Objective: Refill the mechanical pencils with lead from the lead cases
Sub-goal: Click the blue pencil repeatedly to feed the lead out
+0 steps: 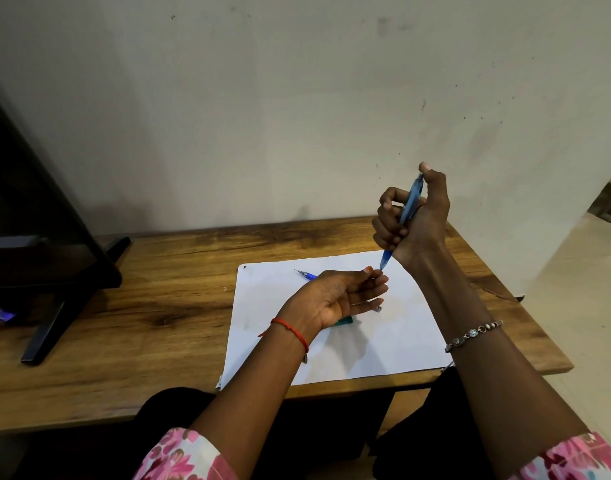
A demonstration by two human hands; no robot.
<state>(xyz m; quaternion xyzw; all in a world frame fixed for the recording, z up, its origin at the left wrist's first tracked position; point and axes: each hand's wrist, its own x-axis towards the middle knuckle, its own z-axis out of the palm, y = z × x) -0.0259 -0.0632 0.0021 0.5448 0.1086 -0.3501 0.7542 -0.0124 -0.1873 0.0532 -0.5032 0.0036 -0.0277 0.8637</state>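
The light-blue mechanical pencil (408, 207) stood nearly upright above the far right part of the white paper sheet (335, 323), tip down, wrapped in the fist of the right hand (413, 220). That hand's fingers were curled tight around the barrel and its thumb was pressed on the top end. The pencil's tip (383, 265) pointed down just beside the fingertips of the left hand (335, 297).

The left hand hovered palm-up over the sheet, its thumb and forefinger brought together close under the pencil tip; whether they pinched a lead was too fine to tell. Its lower fingers were loosely extended.

A second blue mechanical pencil (305, 274) lay on the paper beyond the left hand, its metal tip toward the far left. A green object (345, 320), probably a lead case, lay on the sheet, mostly hidden beneath the left hand.

The sheet rested on a wooden table (158, 306) set against a pale wall (297, 98). A red thread (292, 330) circled the left wrist and a beaded bracelet (473, 334) the right forearm. At the table's left stood the dark stand of a screen (54, 271).
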